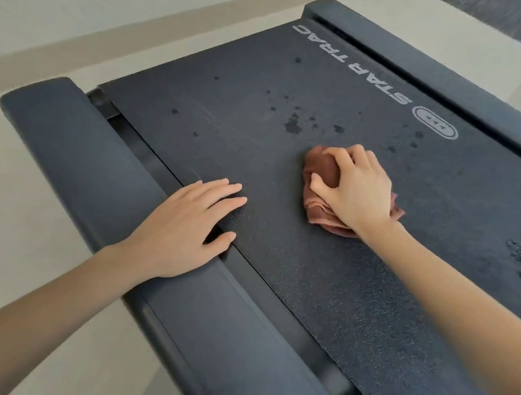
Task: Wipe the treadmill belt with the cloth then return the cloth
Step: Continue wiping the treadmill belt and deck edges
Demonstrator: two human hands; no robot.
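The left forearm (42,300) and right forearm (455,291) reach forward, bare. The left hand (182,224) lies flat, palm down, fingers straight and close together, thumb spread aside. The right hand (353,187), palm down too, curls fingers and thumb round a cloth (321,168).

Soft even daylight, faint shadows, wide-angle edge bending

The black textured rubber treadmill belt (324,284) lies flat, speckled with dark wet spots near its white lettering. A crumpled reddish-brown cloth (320,166) sits bunched on the belt's middle, clutched under the right hand (359,191).
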